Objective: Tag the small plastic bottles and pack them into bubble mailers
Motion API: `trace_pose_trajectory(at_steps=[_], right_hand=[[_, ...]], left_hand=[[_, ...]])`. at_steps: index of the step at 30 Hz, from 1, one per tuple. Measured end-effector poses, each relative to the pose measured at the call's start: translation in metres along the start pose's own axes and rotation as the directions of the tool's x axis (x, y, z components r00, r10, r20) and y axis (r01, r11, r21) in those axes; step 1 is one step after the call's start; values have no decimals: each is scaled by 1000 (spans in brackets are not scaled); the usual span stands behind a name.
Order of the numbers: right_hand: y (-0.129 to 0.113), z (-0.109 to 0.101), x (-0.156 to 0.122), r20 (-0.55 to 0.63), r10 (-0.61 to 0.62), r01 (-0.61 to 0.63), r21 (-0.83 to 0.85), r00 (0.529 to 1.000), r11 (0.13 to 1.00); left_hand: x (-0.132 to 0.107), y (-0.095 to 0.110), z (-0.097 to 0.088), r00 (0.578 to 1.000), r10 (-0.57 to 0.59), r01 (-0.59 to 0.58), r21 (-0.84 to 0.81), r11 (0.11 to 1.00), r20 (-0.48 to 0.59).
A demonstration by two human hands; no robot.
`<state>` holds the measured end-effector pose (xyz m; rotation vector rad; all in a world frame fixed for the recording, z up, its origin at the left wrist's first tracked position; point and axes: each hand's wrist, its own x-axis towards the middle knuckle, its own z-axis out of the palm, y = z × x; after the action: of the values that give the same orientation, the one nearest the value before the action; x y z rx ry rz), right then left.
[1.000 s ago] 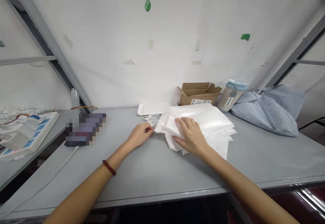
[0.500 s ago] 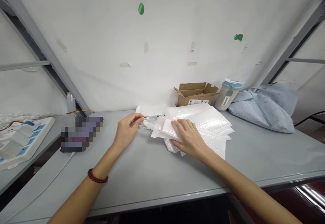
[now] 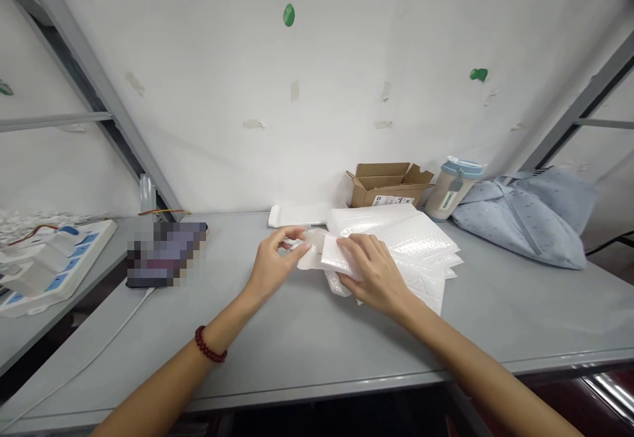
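A stack of white bubble-wrap mailers lies on the grey table. My right hand presses flat on the top mailer near its open left end, fingers stretched out. My left hand pinches a small pale item at the mouth of that mailer; I cannot make out what the item is. A few small white pieces lie just behind my left fingers.
A flat white envelope lies by the wall. An open cardboard box, a blue-lidded cup and a light blue cloth bag stand at the back right. A blurred dark object with a white cable sits left; a power strip lies further left.
My left hand lifted a small item away from the pile to the left, then brought it back to the open end of the top mailer. My right hand stayed on the mailer.
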<state>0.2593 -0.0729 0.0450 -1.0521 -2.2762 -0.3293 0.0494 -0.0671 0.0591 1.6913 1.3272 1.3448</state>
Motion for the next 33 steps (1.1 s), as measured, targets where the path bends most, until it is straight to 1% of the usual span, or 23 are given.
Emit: trace_pose_trajectory(at_steps=[1,2,3,4,5,6,7,9,11,13,16,19,21,23,26,28,30,33], right_hand=[[0,-1,0,-19,-11,11,-16,1000,1000],[0,-2,0,-36,-28,27,-37,999,999],[0,-3,0,-52,-54,50,-63,997,997],[0,-4,0,-65,-87,80,-97,994,992],[0,-6,-1,-81,-125,113,-138,989,984],[0,-7,-1,-96,-167,147,-183,981,972],[0,-8,-1,-114,-203,174,-227,972,958],[-1,-10,-1,-138,-242,192,-300,960,934],[-2,-11,-1,-138,-239,179,-344,961,922],[-3,-9,0,-107,-221,169,-365,969,916],[-6,-5,0,-57,-219,183,-369,974,911],[-9,-1,-2,-47,-258,222,-377,965,899],[-11,0,-4,-56,-278,236,-386,959,892],[-11,2,-5,-84,-270,216,-398,959,891],[-7,7,-5,-173,-221,131,-421,960,897],[-3,12,-4,-222,-193,86,-416,956,905],[0,15,-3,-249,-184,74,-394,951,916],[1,15,-2,-245,-221,127,-350,944,928]], left_hand=[[2,-1,-3,998,-51,52,-55,997,22],[4,-2,-5,989,-103,115,-114,987,103],[4,-3,-6,963,-147,185,-161,969,225],[4,-3,-6,922,-176,251,-186,950,344],[3,-4,-5,882,-194,299,-192,935,430],[1,-4,-3,857,-206,327,-189,926,472],[0,-4,0,856,-217,336,-187,923,469],[-4,-2,6,882,-237,337,-195,921,407],[-6,0,11,898,-259,351,-222,910,356],[-9,1,14,906,-278,368,-268,890,320],[-12,0,19,906,-318,400,-319,859,278],[-15,-2,22,888,-385,452,-316,834,253],[-16,-1,23,871,-404,480,-314,819,280],[-17,3,23,848,-388,502,-315,805,362],[-17,10,21,787,-337,531,-290,796,517],[-18,14,20,761,-313,533,-271,802,569],[-19,15,19,757,-303,524,-260,811,579],[-20,13,19,759,-302,517,-250,819,577]])
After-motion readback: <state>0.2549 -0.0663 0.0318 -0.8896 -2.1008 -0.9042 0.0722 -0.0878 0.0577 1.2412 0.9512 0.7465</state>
